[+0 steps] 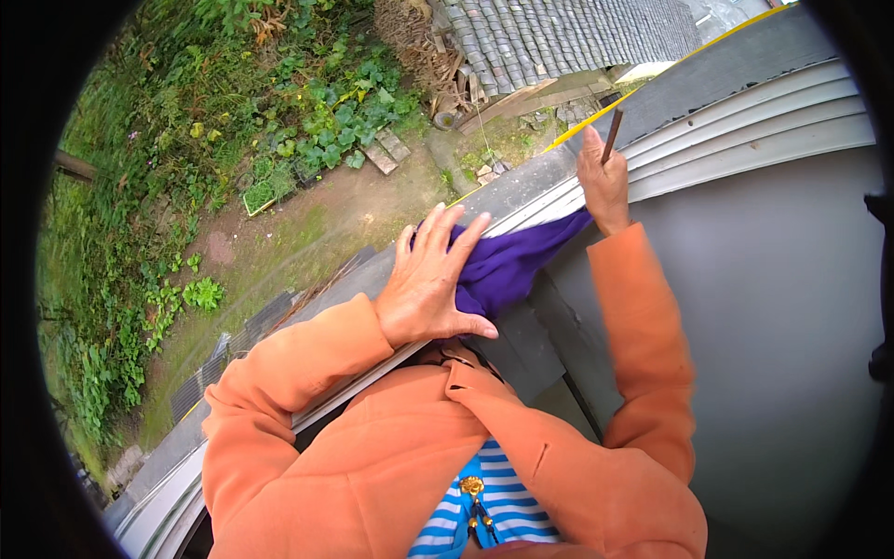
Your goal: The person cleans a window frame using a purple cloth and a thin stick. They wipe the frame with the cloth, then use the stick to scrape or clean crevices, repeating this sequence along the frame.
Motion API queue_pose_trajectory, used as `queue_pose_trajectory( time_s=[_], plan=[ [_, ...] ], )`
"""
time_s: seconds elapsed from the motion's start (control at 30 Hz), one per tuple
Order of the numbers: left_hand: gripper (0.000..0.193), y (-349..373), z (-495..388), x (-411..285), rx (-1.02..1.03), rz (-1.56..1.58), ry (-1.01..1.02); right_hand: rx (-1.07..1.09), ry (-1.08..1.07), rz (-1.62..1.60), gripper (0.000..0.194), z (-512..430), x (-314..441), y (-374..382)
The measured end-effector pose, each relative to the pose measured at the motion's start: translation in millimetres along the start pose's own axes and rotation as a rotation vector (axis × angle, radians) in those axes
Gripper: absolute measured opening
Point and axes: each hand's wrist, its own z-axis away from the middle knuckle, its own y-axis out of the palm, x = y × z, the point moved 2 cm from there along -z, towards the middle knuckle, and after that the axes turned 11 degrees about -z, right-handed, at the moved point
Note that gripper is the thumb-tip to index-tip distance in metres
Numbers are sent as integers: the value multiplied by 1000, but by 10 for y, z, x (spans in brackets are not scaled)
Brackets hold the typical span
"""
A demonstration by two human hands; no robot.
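Observation:
A purple cloth (503,269) lies bunched over a white window track (538,213). My left hand (436,279) is spread, palm towards the cloth's left part, with fingertips over the grey outer ledge and thumb apart; whether it presses on the cloth cannot be told. Further right, my right hand (602,178) is closed around a thin brown stick (612,136) that points up and out past the ledge. The cloth's right end reaches to just below that hand's wrist. The stick's lower part is hidden in the fist.
The grey ledge (726,66) with a yellow edge runs diagonally beyond the track. Far below lie a dirt yard (370,202), green plants (342,126) and a tiled roof (552,35). A grey surface (761,293) fills the right side, inside the track.

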Motion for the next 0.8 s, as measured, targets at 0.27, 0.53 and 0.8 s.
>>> queue_pose_trajectory(
  time_s=[0.27, 0.53, 0.8],
  plan=[
    [40, 24, 52, 165, -78, -53, 86, -36, 137, -75, 54, 500, 124, 302],
    [20, -1183, 319, 802, -93, 791, -273, 296, 521, -859, 53, 1459, 353, 1612],
    [29, -860, 369, 696, 302, 894, -283, -41, 446, -699, 52, 991, -33, 708]
  ],
)
